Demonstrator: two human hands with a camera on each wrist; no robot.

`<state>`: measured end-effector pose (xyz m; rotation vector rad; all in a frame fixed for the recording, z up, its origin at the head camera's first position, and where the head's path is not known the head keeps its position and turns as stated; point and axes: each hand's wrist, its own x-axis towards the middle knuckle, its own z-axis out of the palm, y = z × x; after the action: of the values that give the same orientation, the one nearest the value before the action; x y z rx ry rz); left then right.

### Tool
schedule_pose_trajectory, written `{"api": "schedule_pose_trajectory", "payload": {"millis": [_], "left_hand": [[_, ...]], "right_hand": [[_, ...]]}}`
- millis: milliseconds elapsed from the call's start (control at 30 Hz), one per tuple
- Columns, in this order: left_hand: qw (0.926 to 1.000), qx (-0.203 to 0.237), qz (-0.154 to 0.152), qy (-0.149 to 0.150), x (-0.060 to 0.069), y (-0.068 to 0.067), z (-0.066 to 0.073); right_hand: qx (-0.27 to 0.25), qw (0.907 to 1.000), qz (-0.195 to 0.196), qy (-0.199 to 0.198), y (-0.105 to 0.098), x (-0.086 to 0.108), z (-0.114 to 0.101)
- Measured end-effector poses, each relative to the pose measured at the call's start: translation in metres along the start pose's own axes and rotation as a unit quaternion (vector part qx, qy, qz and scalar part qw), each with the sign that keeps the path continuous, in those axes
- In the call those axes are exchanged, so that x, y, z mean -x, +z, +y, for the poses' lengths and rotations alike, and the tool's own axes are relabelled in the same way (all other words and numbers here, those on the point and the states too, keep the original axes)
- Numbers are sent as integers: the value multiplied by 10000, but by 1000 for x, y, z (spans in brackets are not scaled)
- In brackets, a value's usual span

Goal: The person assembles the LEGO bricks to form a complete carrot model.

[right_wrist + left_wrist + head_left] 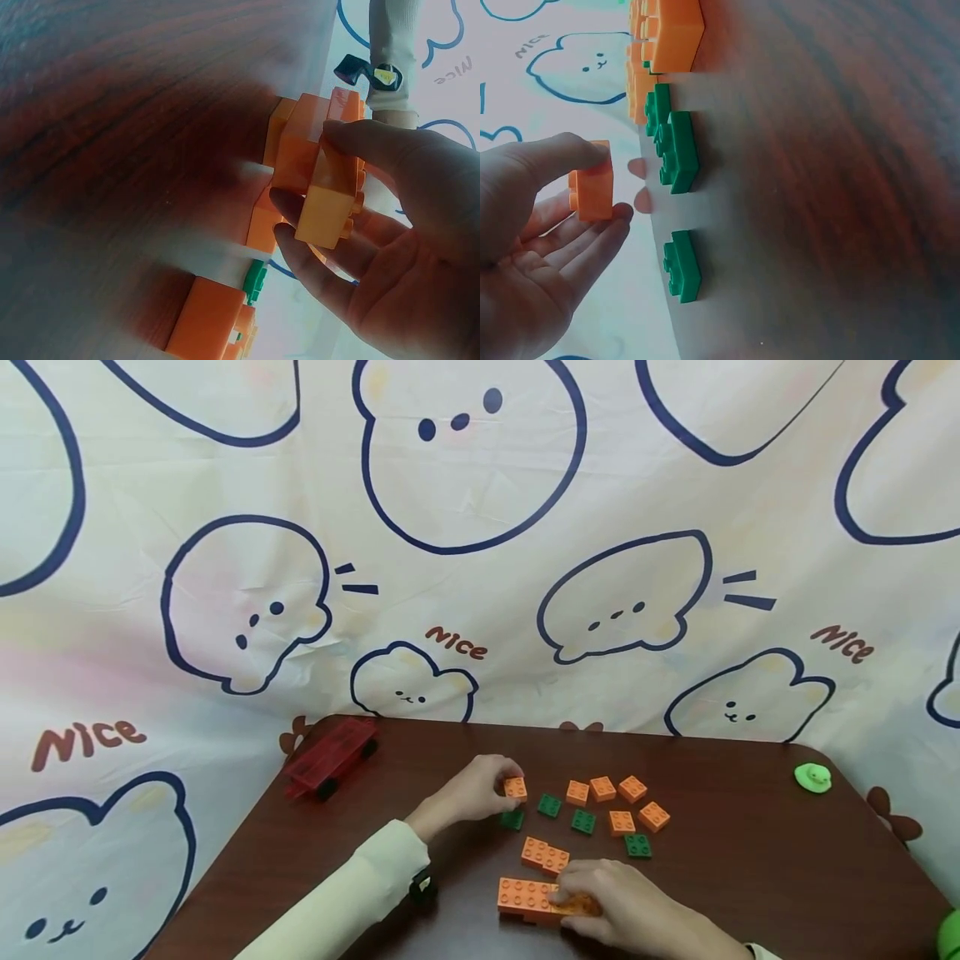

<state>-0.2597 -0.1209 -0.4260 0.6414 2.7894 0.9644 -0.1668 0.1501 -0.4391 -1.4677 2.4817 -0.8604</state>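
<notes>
Between thumb and fingers, my left hand (478,789) pinches a small orange brick (595,180), held off the table near a green brick (512,819). Closer to me, my right hand (626,906) grips the right end of a built-up orange brick block (523,894). In the right wrist view, thumb and fingers close about that block's end brick (328,214); its lower layer is partly visible. Just behind the block lie two orange bricks (545,855) side by side; whether they are joined I cannot tell.
Several loose orange bricks (622,822) and green bricks (582,822) lie beyond the right hand. A red translucent wheeled toy (333,760) stands at the back left. A green duck-shaped toy (813,778) sits at the far right, and a green round object (950,933) shows at the right edge.
</notes>
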Motion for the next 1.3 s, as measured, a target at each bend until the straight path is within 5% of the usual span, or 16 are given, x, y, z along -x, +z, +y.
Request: {"api": "schedule_pose_trajectory", "payload": {"millis": [300, 600, 800, 1100, 1300], "left_hand": [[9989, 255, -242, 311, 21, -3, 6], [9918, 930, -720, 505, 49, 0, 13], [9852, 1222, -1032, 610, 67, -1, 22], [9781, 1206, -1427, 922, 81, 2, 30], [9749, 1116, -1561, 1124, 88, 4, 31]], "right_hand": [[-209, 9996, -208, 52, 0, -3, 2], [-473, 9964, -442, 554, 0, -1, -1], [-323, 9989, -321, 120, -3, -2, 1], [-168, 9996, -245, -33, -4, -3, 2], [-314, 9986, -335, 279, -3, -3, 0]]}}
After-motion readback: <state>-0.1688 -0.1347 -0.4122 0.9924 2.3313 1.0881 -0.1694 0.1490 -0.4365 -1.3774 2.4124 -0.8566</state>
